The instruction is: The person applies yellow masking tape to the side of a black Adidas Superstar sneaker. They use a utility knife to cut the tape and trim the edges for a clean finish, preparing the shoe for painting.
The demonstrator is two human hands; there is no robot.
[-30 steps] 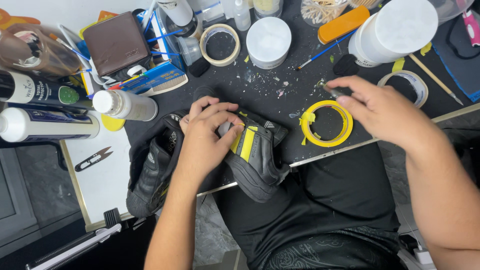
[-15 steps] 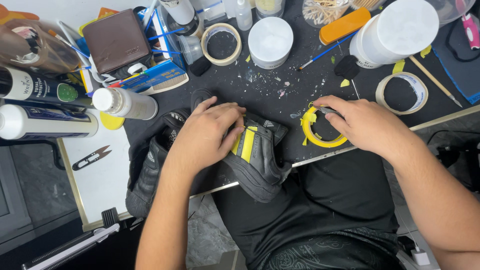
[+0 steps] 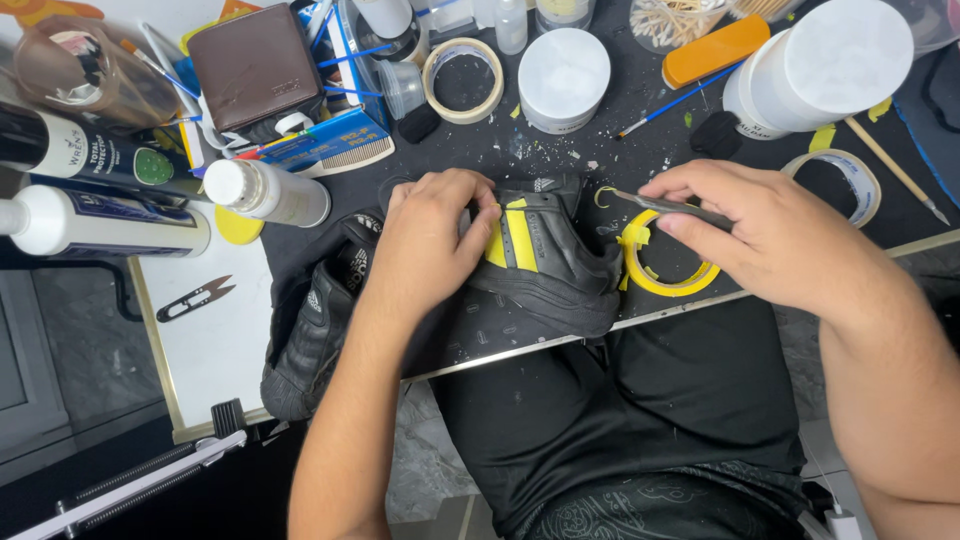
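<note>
Nearest the camera are the person's black shorts, and above them the edge of the dark counter [image 3: 560, 150]. A black shoe [image 3: 540, 262] with yellow stripes lies on its side at that edge, partly overhanging the lap, its sole end drooping to the left over a white board [image 3: 215, 340].

The left hand [image 3: 435, 238] presses down on the shoe's upper, fingers curled over the top near the stripes, its grip closed on the shoe and pinning it in place. The right hand [image 3: 775, 235] sits just to the right, its grip closed around a slim dark tool [image 3: 670, 207] held between thumb and fingertips; the tool's tip points left and reaches the shoe's heel edge (whether it actually touches the shoe I cannot tell). Under this hand lies a yellow tape roll [image 3: 665, 275], flat on the counter and just beside the shoe.

On the white board lie small black snips [image 3: 195, 298]. Left of the shoe are white bottles [image 3: 270, 192] on their sides. Farther back stand a beige tape roll [image 3: 463, 80], a white round tub [image 3: 564, 78], a large white jar [image 3: 825, 75], a brown wallet [image 3: 255, 65] and an orange case [image 3: 718, 50]. A thin blue brush [image 3: 675, 102] lies between tub and jar.
</note>
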